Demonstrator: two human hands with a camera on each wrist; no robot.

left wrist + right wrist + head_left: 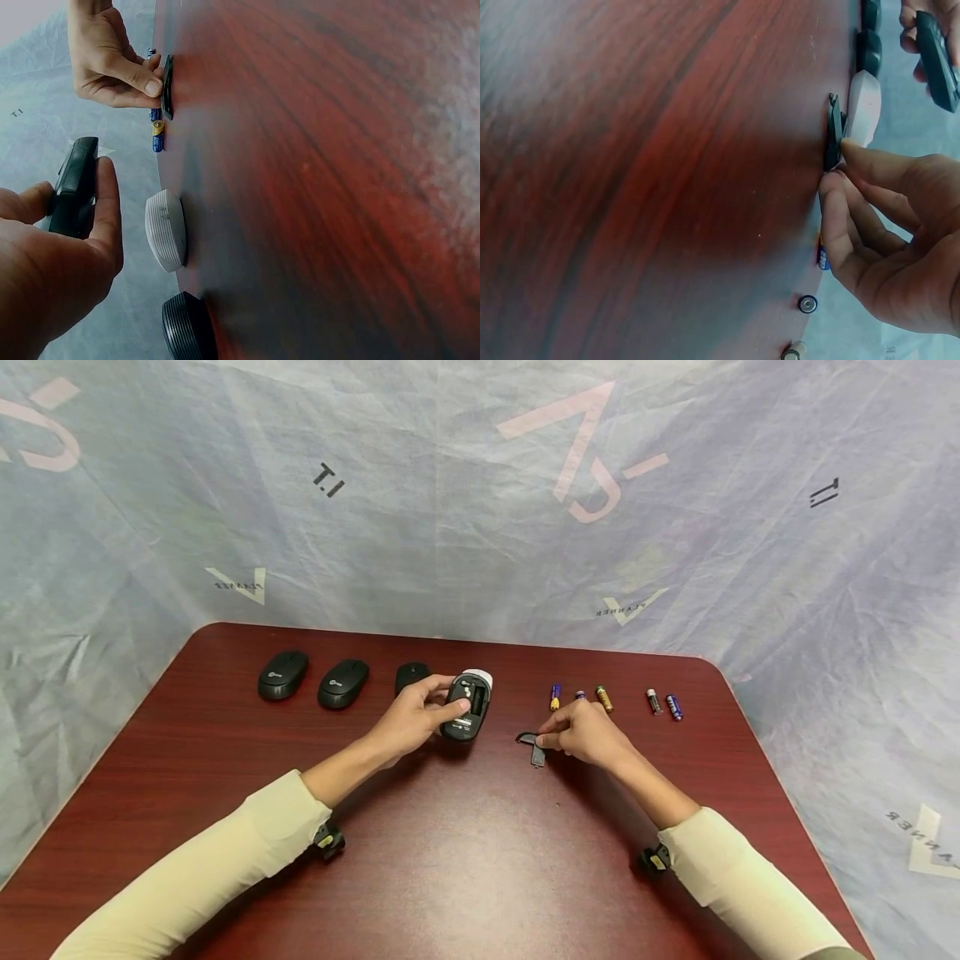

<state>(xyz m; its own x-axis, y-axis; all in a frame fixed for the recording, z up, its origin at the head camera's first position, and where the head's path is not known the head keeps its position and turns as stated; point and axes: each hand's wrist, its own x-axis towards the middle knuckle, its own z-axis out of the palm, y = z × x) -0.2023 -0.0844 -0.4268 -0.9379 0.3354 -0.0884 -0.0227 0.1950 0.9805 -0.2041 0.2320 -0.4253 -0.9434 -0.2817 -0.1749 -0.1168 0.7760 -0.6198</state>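
Black mouse (468, 725), underside showing, is gripped by the left hand (411, 720), long axis roughly 1-to-7 o'clock in the head view; at 4 o'clock from it, the right hand (591, 732), fingertips nearly together, pinches the T-shaped cover (537, 755).

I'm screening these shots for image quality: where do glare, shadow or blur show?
Head view: a pale glare patch on the table, with soft shadows beside both forearms; left wrist view: whitish glare at upper right, table grain softly blurred; right wrist view: whitish glare at upper left, a dark shadow beside the right hand.
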